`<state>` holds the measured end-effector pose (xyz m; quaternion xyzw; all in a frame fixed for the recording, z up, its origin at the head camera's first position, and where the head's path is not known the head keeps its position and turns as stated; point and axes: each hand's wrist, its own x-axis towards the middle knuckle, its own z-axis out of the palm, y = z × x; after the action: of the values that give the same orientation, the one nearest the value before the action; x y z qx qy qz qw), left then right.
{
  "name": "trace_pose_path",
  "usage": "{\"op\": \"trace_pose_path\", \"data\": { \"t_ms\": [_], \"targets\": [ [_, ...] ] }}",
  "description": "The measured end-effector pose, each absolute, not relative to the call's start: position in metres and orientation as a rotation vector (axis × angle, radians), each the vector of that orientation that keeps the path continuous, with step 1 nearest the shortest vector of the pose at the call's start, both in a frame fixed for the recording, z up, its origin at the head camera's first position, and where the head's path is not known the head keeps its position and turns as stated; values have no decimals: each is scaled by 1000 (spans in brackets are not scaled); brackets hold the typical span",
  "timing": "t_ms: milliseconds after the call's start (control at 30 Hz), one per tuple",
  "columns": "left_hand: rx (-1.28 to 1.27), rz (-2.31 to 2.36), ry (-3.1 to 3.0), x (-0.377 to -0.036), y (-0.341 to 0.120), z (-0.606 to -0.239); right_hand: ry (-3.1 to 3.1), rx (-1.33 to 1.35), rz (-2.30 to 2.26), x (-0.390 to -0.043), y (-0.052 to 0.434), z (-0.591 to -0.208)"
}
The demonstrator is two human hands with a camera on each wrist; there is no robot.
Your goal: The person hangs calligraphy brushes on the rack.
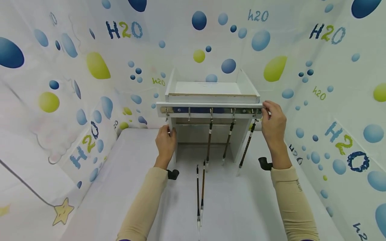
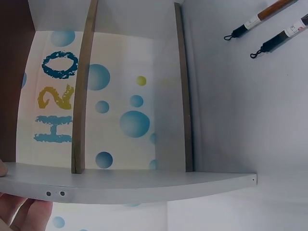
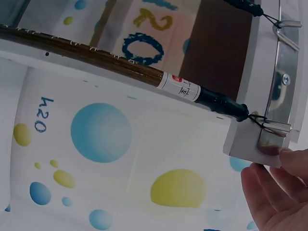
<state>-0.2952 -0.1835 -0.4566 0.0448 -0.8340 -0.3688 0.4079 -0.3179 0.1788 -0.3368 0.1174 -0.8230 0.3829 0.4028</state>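
A white shelf stand [image 1: 212, 99] carries a metal hook rail [image 1: 199, 110] along its front board. My left hand [image 1: 166, 142] grips the left side panel [image 2: 144, 185], thumb on one face and fingers on the other. At the board's right end, my right hand [image 1: 273, 125] pinches the corner beside the last hook [image 3: 277, 126]. Three writing brushes hang by loops from the hooks: one near the middle [image 1: 209, 140], another [image 1: 228, 142] to its right, and the rightmost [image 1: 247, 145], close to my right hand. The two leftmost hooks carry no brush.
Two more brushes, a dark one [image 1: 197, 194] and a brown one [image 1: 203, 192], lie on the white tabletop [image 1: 229, 207] in front of the stand. A bubble-printed sheet [image 1: 181, 50] rises behind and at both sides. Thin crossbars [image 2: 186, 96] join the stand's side panels.
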Motion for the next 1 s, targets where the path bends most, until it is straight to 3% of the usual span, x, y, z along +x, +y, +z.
{"op": "trace_pose_path", "data": {
  "t_ms": [1000],
  "targets": [
    [153, -1043, -2180, -293, -187, -449, -2045, 369, 889, -326, 183, -344]
  ]
}}
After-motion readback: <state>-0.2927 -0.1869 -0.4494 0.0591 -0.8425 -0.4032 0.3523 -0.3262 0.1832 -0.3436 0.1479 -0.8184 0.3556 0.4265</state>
